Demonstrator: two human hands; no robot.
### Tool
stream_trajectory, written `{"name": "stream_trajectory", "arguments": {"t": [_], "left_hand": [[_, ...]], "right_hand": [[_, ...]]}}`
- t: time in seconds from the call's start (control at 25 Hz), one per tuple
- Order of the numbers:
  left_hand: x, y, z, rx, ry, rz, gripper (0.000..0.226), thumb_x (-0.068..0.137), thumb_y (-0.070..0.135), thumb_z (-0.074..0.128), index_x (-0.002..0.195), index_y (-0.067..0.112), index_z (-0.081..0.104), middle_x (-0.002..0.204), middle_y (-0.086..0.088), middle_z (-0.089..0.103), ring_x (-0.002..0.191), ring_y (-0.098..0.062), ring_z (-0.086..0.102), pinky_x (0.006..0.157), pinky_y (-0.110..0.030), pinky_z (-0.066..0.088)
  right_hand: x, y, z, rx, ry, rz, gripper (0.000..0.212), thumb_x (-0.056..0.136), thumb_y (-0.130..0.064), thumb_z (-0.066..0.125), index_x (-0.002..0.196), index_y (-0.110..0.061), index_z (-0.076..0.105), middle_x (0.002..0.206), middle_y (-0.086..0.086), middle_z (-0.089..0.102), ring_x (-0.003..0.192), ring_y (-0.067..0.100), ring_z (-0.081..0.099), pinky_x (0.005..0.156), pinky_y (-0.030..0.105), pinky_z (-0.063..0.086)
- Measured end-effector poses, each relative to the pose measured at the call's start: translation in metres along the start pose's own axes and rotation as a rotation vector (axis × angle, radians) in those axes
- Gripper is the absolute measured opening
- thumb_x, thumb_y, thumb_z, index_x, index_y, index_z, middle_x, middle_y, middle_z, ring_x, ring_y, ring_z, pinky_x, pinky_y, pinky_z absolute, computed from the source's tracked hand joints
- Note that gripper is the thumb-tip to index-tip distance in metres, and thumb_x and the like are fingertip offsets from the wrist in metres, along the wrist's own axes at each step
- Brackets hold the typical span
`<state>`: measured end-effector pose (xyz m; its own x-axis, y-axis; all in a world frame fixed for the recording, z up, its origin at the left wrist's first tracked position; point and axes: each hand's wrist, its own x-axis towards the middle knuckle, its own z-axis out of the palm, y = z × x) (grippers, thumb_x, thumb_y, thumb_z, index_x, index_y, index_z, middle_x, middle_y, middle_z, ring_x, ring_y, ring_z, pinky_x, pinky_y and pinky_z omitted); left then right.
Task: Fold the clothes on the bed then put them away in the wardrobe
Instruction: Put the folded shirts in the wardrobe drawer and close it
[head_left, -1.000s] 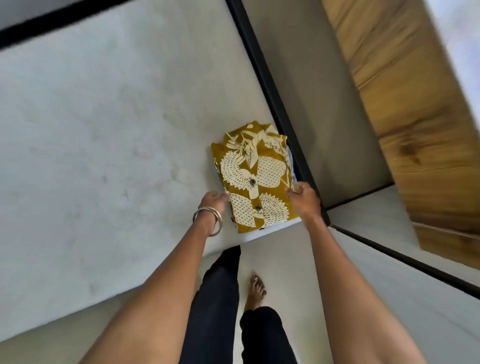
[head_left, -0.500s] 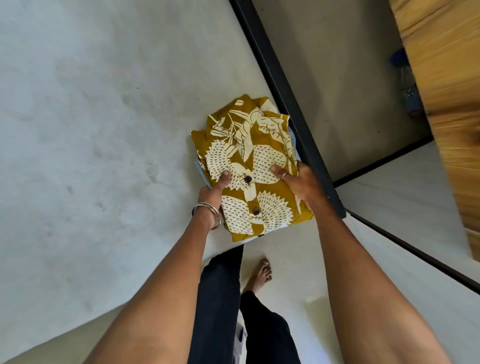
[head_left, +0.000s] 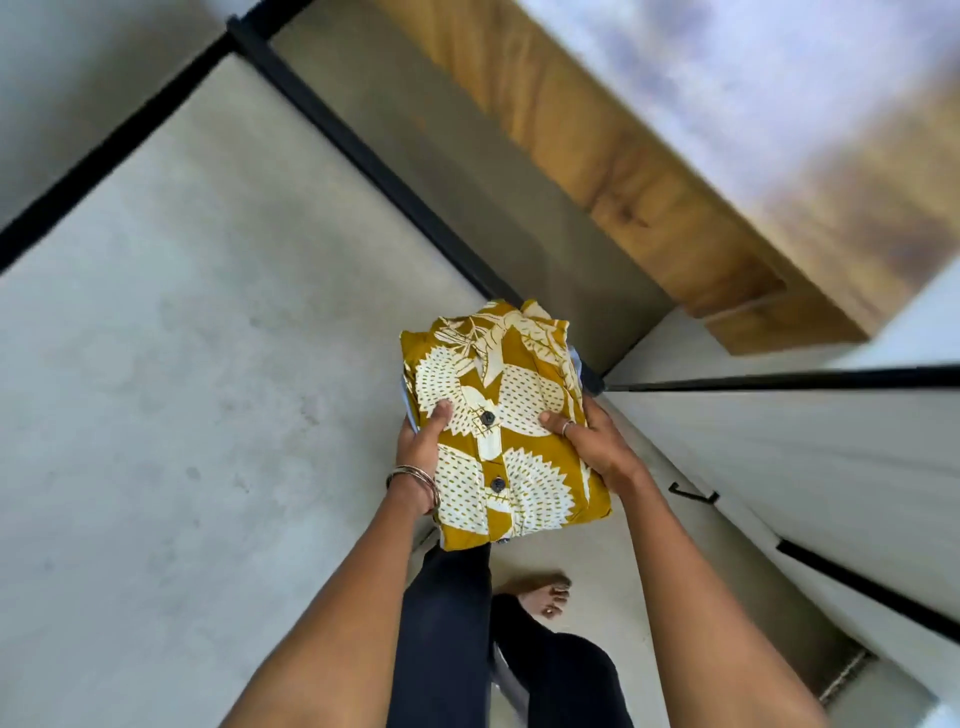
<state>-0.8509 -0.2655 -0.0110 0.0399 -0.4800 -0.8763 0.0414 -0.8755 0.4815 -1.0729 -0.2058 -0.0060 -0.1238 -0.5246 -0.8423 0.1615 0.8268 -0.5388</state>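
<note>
Shirt (head_left: 506, 421), mustard with white print and folded, is held above the bed (head_left: 208, 389) edge; a pale blue garment (head_left: 408, 408) peeks from beneath it. Left hand (head_left: 421, 447) and right hand (head_left: 592, 441) grip its sides, thumbs on top. 1 bare foot (head_left: 540, 592) shows on the floor (head_left: 597, 571) below.

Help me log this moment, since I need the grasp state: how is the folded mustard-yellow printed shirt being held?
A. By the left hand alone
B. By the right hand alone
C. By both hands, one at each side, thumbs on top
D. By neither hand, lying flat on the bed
C: the left hand and the right hand grip opposite sides of the folded shirt, each with a thumb pressed on its top.
</note>
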Motion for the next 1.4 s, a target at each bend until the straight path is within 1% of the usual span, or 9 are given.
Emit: {"name": "stream_trajectory", "arguments": {"t": [0.28, 0.36, 0.48, 0.68, 0.8, 0.92, 1.08, 1.2, 1.4], "left_hand": [[-0.157, -0.055, 0.124, 0.317, -0.297, 0.207, 0.04, 0.084, 0.035, 0.072, 0.117, 0.019, 0.058, 0.105, -0.005, 0.072, 0.09, -0.026, 0.07, 0.07, -0.036, 0.059], [-0.2, -0.086, 0.162, 0.405, -0.388, 0.23, 0.047, 0.081, 0.038, 0.075, 0.12, 0.02, 0.057, 0.108, -0.004, 0.071, 0.094, -0.026, 0.069, 0.078, -0.039, 0.058], [-0.274, -0.163, 0.22, 0.601, -0.566, 0.235, 0.045, 0.079, 0.036, 0.076, 0.117, 0.019, 0.058, 0.111, -0.005, 0.069, 0.101, -0.027, 0.066, 0.092, -0.046, 0.052], [-0.389, -0.311, 0.292, 0.939, -0.897, 0.229, 0.064, 0.068, 0.053, 0.08, 0.12, 0.02, 0.062, 0.112, -0.006, 0.07, 0.1, -0.029, 0.066, 0.091, -0.049, 0.053], [-0.434, -0.379, 0.319, 1.047, -1.021, 0.173, 0.048, 0.071, 0.046, 0.08, 0.109, 0.02, 0.064, 0.109, -0.006, 0.071, 0.099, -0.03, 0.067, 0.092, -0.048, 0.053], [-0.469, -0.455, 0.344, 1.178, -1.081, 0.111, 0.056, 0.07, 0.048, 0.08, 0.113, 0.018, 0.061, 0.111, -0.009, 0.069, 0.099, -0.032, 0.066, 0.092, -0.052, 0.052], [-0.502, -0.559, 0.388, 1.292, -1.083, 0.035, 0.089, 0.057, 0.062, 0.083, 0.126, 0.017, 0.051, 0.119, -0.011, 0.064, 0.104, -0.033, 0.063, 0.091, -0.054, 0.05], [-0.525, -0.63, 0.425, 1.333, -1.063, -0.011, 0.06, 0.073, 0.053, 0.077, 0.109, 0.011, 0.051, 0.098, -0.009, 0.061, 0.087, -0.027, 0.062, 0.088, -0.047, 0.052], [-0.552, -0.712, 0.475, 1.364, -0.973, -0.087, 0.065, 0.076, 0.053, 0.073, 0.12, 0.008, 0.058, 0.106, -0.015, 0.07, 0.084, -0.029, 0.068, 0.061, -0.032, 0.054]], "right_hand": [[-0.189, 0.115, -0.109, 0.48, 0.377, -0.242, 0.05, 0.083, -0.026, 0.078, 0.128, -0.021, 0.058, 0.114, 0.003, 0.072, 0.093, 0.023, 0.073, 0.085, 0.043, 0.059], [-0.24, 0.155, -0.136, 0.61, 0.465, -0.284, 0.043, 0.084, -0.02, 0.076, 0.124, -0.015, 0.06, 0.111, 0.009, 0.073, 0.091, 0.028, 0.073, 0.081, 0.044, 0.06], [-0.331, 0.238, -0.176, 0.782, 0.679, -0.318, 0.038, 0.085, -0.018, 0.074, 0.12, -0.012, 0.063, 0.106, 0.009, 0.075, 0.088, 0.029, 0.074, 0.074, 0.04, 0.061], [-0.466, 0.381, -0.211, 1.028, 1.047, -0.333, 0.028, 0.087, -0.018, 0.072, 0.114, -0.017, 0.065, 0.1, 0.007, 0.076, 0.085, 0.027, 0.074, 0.07, 0.037, 0.061], [-0.515, 0.438, -0.216, 1.138, 1.211, -0.303, 0.028, 0.086, -0.02, 0.074, 0.113, -0.016, 0.066, 0.096, 0.007, 0.076, 0.082, 0.027, 0.074, 0.068, 0.037, 0.061], [-0.553, 0.5, -0.228, 1.214, 1.354, -0.275, 0.031, 0.085, -0.021, 0.075, 0.114, -0.015, 0.066, 0.099, 0.008, 0.076, 0.083, 0.029, 0.074, 0.074, 0.044, 0.061], [-0.589, 0.578, -0.274, 1.29, 1.435, -0.223, 0.03, 0.085, -0.017, 0.074, 0.113, -0.013, 0.066, 0.097, 0.009, 0.076, 0.081, 0.029, 0.074, 0.073, 0.044, 0.061], [-0.61, 0.634, -0.325, 1.32, 1.439, -0.169, 0.025, 0.085, -0.013, 0.073, 0.109, -0.013, 0.068, 0.096, 0.01, 0.076, 0.08, 0.029, 0.074, 0.069, 0.04, 0.061], [-0.638, 0.711, -0.418, 1.292, 1.304, -0.094, 0.028, 0.085, -0.019, 0.074, 0.111, -0.015, 0.066, 0.098, 0.009, 0.075, 0.082, 0.029, 0.074, 0.076, 0.047, 0.061]]}}
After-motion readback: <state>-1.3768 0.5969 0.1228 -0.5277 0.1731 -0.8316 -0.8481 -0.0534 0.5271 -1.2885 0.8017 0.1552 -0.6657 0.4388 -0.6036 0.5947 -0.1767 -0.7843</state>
